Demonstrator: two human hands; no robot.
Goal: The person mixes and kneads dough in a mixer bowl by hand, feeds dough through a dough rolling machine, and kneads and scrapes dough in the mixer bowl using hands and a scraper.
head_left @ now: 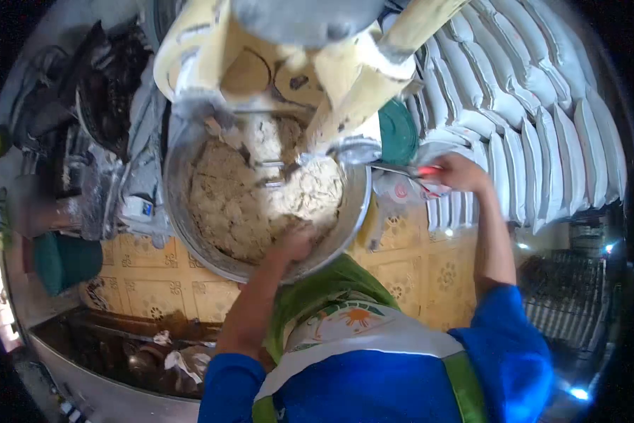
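Observation:
A large metal bowl [367, 204] holds pale, lumpy dough [236, 204], with whiter dough on its right side. My left hand [294, 242] is at the bowl's near side, against the dough; its fingertips are blurred and partly hidden. To the right of the bowl, my right hand [456, 173] is closed around the red handle of a metal tool [394, 168], which reaches left toward the bowl's rim. Above the dough stands a cream-coloured mixer [359, 92], its metal parts reaching down into the bowl.
White filled sacks [542, 155] are stacked at the right. A green round container [398, 132] stands behind the tool. At the left are a green bucket [66, 262] and dark cluttered items. A metal basin [112, 374] with objects lies at the lower left, on patterned floor tiles [429, 271].

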